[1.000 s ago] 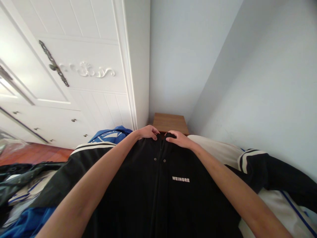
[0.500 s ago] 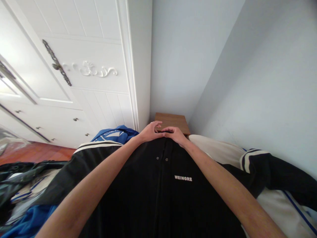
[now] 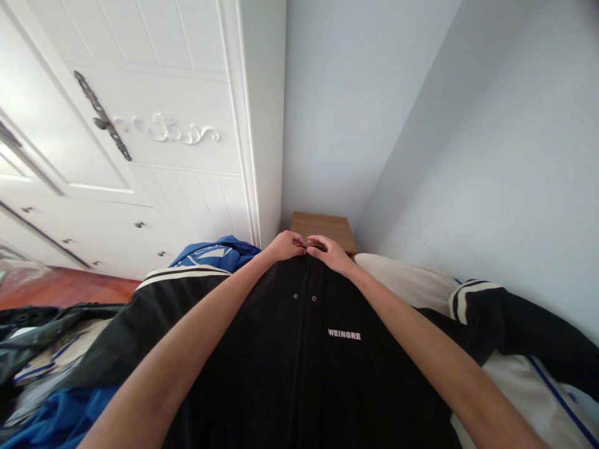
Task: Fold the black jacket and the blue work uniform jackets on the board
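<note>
Jacket (image 3: 253, 355) in black fabric lies front up across the lower middle of the frame, its long axis running from the collar, near the centre, down to the bottom edge. Both hands are at its top end, so the body lies below them, towards the wearer of the camera. The left hand (image 3: 287, 245) and right hand (image 3: 329, 251) sit either side of the front opening, about equally near it, fingertips curled at the collar and almost meeting; whether they pinch the cloth, I cannot tell. Below them are two snaps (image 3: 314, 299) and white lettering (image 3: 344, 335), right of the opening. Just beyond the hands is a small wooden surface (image 3: 327, 226). A blue garment (image 3: 219, 254) lies left of centre, pale bedding (image 3: 407, 277) right of centre, and a white wardrobe (image 3: 187, 100) fills the upper left.
</note>
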Motion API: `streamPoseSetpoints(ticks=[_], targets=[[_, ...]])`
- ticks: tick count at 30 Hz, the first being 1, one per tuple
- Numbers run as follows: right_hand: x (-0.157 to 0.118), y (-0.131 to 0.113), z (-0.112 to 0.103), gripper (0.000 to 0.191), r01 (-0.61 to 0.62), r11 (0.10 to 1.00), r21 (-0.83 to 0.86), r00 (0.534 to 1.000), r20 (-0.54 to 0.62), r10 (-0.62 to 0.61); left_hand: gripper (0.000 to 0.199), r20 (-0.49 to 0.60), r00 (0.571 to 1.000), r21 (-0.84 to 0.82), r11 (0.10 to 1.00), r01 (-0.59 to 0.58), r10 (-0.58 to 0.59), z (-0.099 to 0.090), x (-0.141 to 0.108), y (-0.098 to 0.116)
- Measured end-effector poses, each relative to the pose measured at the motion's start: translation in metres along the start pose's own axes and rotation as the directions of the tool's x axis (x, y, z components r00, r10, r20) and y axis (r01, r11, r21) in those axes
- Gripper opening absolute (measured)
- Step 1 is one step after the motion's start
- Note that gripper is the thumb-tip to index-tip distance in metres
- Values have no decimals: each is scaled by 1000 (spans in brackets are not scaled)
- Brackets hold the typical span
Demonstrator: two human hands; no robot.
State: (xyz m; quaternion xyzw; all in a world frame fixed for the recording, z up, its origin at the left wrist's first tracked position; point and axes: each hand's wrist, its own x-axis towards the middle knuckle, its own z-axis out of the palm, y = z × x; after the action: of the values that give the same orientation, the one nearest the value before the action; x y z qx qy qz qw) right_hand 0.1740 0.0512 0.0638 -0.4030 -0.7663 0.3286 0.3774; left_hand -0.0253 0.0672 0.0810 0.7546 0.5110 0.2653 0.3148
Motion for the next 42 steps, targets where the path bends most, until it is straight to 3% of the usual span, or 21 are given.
streamPoseSetpoints(ticks=[2, 4, 7, 9, 11, 13, 18, 21, 24, 27, 32, 37, 42], targets=[[-9, -11, -4, 43, 132, 975, -180, 991, -6, -136, 30, -105, 992, 75, 995, -67, 75, 0, -4, 7], [-22, -26, -9, 31, 270, 889, -371, 963, 107, -247, 30, -273, 950, 97, 987, -128, 150, 0, -18, 17], [-39, -42, -13, 20, 377, 752, -541, 918, 325, -226, 21, -521, 836, 141, 983, -115, 172, 6, -58, 31], [-45, -46, -10, 23, 387, 690, -612, 905, 393, -159, 18, -598, 783, 202, 977, -61, 173, 18, -92, 37], [-46, -45, -5, 27, 385, 645, -660, 902, 417, -112, 17, -585, 785, 288, 957, -33, 203, 35, -123, 38], [-45, -44, 3, 28, 371, 611, -699, 907, 414, -77, 16, -531, 820, 371, 928, -2, 215, 55, -145, 34], [-42, -47, 22, 22, 271, 547, -792, 931, 361, 61, 26, -446, 867, 525, 849, 51, 223, 86, -158, 12], [-41, -48, 28, 15, 230, 579, -783, 935, 343, 93, 29, -405, 871, 581, 814, 10, 279, 92, -155, 3], [-39, -46, 29, 7, 142, 672, -727, 947, 297, 122, 30, -374, 874, 580, 813, -42, 312, 94, -154, 0], [-38, -46, 28, 9, 66, 719, -692, 956, 251, 154, 30, -353, 877, 565, 821, -77, 325, 97, -156, -2], [-29, -47, 26, 12, 1, 675, -738, 968, 170, 184, 34, -336, 881, 594, 801, -75, 332, 102, -159, -1], [11, -43, 15, 11, -98, 618, -780, 990, -13, 140, 36, -283, 901, 643, 762, -76, 329, 107, -161, 0], [42, -35, 8, 7, -121, 650, -750, 983, -1, 182, 39, -286, 896, 636, 767, -88, 340, 109, -162, -1]])
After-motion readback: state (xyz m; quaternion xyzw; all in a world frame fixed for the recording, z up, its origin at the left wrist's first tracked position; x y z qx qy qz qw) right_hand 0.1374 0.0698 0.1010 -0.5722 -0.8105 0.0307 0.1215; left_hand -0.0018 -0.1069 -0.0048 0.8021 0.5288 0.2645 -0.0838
